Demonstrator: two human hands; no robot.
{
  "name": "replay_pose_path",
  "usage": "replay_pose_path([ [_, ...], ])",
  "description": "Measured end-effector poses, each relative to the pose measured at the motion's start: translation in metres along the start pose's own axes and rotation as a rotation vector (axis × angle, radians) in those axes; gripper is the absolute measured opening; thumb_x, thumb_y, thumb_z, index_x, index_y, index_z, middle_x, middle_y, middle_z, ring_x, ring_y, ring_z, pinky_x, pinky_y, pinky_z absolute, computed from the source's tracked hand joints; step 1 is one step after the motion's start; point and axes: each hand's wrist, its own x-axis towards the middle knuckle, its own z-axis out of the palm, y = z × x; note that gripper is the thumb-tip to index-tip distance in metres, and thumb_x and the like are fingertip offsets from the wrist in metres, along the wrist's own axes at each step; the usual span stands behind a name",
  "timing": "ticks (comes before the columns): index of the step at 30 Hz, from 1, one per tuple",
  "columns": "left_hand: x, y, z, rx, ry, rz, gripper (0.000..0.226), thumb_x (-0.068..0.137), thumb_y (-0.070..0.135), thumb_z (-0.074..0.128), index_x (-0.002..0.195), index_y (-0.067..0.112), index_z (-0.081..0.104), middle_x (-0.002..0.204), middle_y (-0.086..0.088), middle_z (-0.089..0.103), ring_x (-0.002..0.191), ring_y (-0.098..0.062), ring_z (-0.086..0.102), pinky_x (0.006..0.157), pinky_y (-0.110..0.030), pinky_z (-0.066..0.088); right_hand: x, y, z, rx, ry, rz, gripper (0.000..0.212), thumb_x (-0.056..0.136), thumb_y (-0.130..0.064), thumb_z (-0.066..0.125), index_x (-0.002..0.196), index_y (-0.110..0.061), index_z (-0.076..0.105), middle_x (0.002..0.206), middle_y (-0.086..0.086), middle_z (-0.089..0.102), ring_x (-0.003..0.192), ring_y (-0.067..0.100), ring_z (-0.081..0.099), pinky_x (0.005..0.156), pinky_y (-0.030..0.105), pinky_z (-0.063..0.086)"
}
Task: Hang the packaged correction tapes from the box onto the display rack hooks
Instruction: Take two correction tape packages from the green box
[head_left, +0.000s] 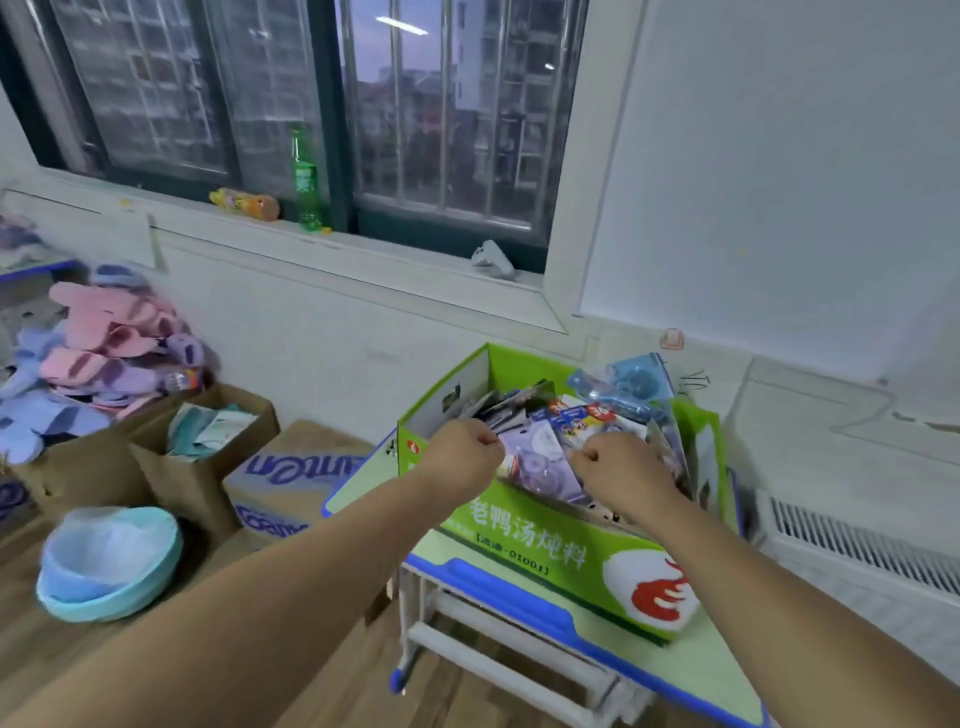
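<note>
A green cardboard box (545, 540) stands on a small green desk (691, 670) with a blue edge. It is full of packaged correction tapes (540, 452), purple and blue ones. Both my hands reach into the box. My left hand (462, 452) pinches packages at the box's left side. My right hand (623, 475), fingers curled, grips packages near the middle. No display rack or hooks are in view.
Brown cartons (202, 457) stand on the wooden floor at left, one heaped with pink and purple slippers (98, 353). A light blue basin (109, 561) sits near them. A green bottle (306, 182) stands on the windowsill. A radiator grille (862, 545) runs at right.
</note>
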Motion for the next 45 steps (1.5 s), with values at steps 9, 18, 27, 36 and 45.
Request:
replay_pose_path([
  [9,0.136,-0.017,-0.013,0.414,-0.211,0.123,0.020,0.090,0.008,0.048,0.097,0.003,0.066,0.093,-0.018,0.066,0.083,-0.030,0.062,0.066,-0.028,0.047,0.080,0.004,0.047,-0.001,-0.098,0.257,0.042,0.093,-0.030,0.049,0.057,-0.016,0.035,0.065,0.005,0.046,0.078,0.028,0.057,0.059,0.030,0.033],
  [18,0.199,-0.050,0.018,0.932,-0.311,-0.007,0.040,0.096,0.014,0.042,0.135,0.003,0.043,0.136,-0.012,0.051,0.122,-0.029,0.052,0.091,-0.039,0.045,0.101,0.020,0.087,0.038,-0.252,0.439,0.026,0.094,-0.029,0.050,0.078,-0.014,0.037,0.075,0.003,0.046,0.079,0.027,0.049,0.066,0.029,0.033],
  [27,0.224,-0.060,0.031,0.991,-0.469,-0.018,0.043,0.096,0.014,0.037,0.137,0.002,0.040,0.144,-0.014,0.041,0.128,-0.030,0.042,0.099,-0.033,0.038,0.124,0.021,0.086,0.138,-0.310,0.432,0.020,0.092,-0.030,0.057,0.092,-0.013,0.047,0.081,0.001,0.050,0.090,0.024,0.055,0.072,0.031,0.041],
  [36,0.239,-0.054,0.041,0.359,-0.448,-0.369,0.044,0.101,0.022,0.039,0.135,-0.005,0.045,0.114,-0.023,0.060,0.099,-0.035,0.061,0.077,-0.033,0.050,0.138,0.046,0.053,0.265,-0.119,0.545,0.036,0.093,-0.025,0.058,0.066,-0.023,0.034,0.068,-0.005,0.042,0.065,0.012,0.043,0.051,0.024,0.031],
  [45,0.257,-0.065,0.061,0.202,-0.309,-0.340,0.078,0.082,0.071,0.048,0.113,0.001,0.062,0.116,-0.022,0.063,0.113,-0.034,0.057,0.088,-0.030,0.044,0.121,0.057,0.056,0.415,-0.085,0.569,0.036,0.092,-0.019,0.058,0.067,-0.020,0.032,0.064,-0.004,0.035,0.058,0.010,0.031,0.049,0.024,0.026],
])
